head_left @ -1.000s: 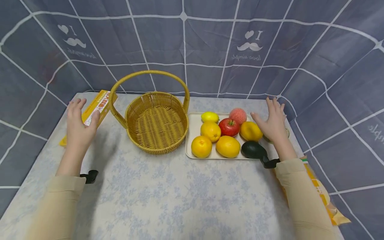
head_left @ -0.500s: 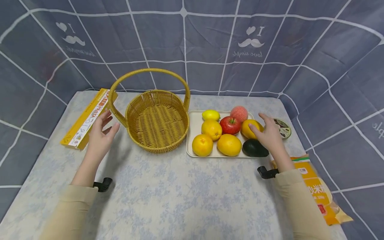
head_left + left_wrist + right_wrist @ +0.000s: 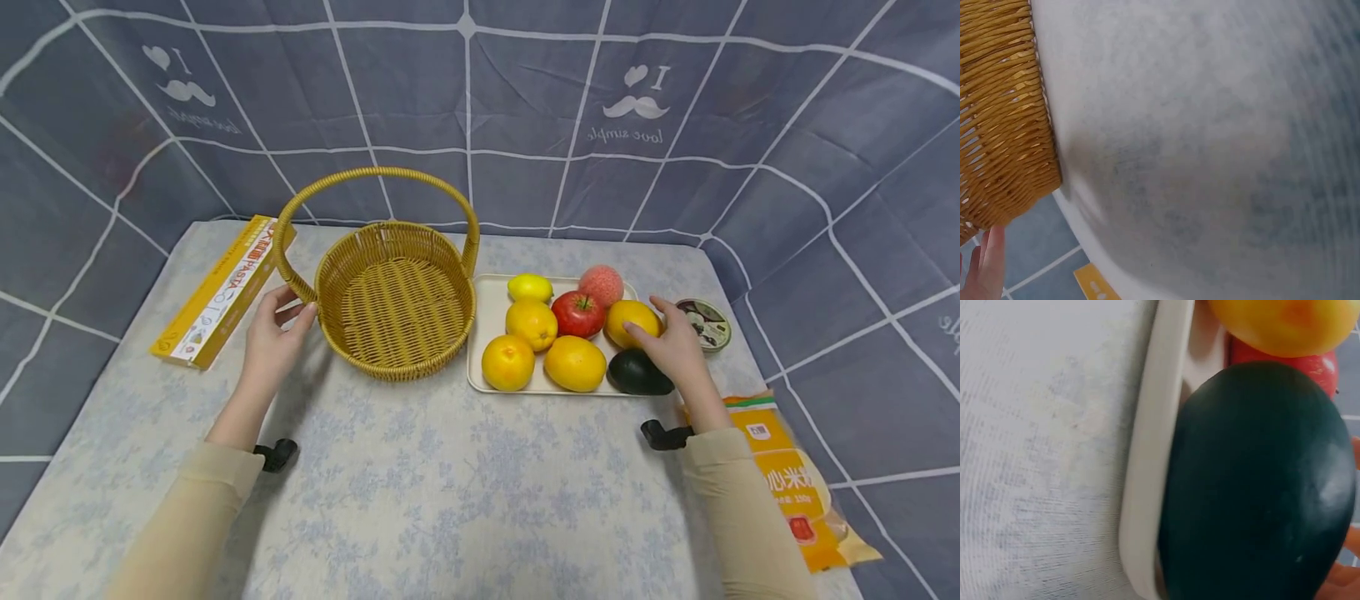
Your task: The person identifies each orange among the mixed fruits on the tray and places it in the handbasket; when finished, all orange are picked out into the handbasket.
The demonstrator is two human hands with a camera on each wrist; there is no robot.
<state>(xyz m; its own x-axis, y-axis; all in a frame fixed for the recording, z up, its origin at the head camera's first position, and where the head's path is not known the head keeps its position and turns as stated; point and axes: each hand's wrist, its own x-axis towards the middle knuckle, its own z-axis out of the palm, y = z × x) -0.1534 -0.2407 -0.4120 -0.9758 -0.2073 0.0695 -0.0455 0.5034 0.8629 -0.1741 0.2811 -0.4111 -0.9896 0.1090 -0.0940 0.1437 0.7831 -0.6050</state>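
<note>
Grey-blue curtain [image 3: 416, 108] crossed by white lines closes in the desk [image 3: 420, 492], which is pale with faint blue flowers. On it stands a round wicker basket [image 3: 393, 371], level, mouth upward, its slatted floor showing and its handle [image 3: 378, 172] arching left to right. Just right of it, a cream tray [image 3: 487, 300] lies lengthwise, holding eight fruits. Far left, a pasta box [image 3: 225, 292] slants, its far end nearer the basket; an orange pouch [image 3: 798, 492] lies partly behind the right sleeve [image 3: 738, 517].

From where I stand, the left grip [image 3: 273, 337] is loosely parted at the handle's left foot, fingertips by the basket's side; I cannot tell how firmly they touch. The right grip [image 3: 678, 343] is parted too, its thumb overlapping a yellow fruit [image 3: 621, 317] at the tray's right end; contact is unclear.

Behind that hand sits a tin [image 3: 710, 325]. Mango [image 3: 575, 364] and avocado [image 3: 636, 372] lie with long axes left to right; the lemon [image 3: 530, 288] points its tip right.
</note>
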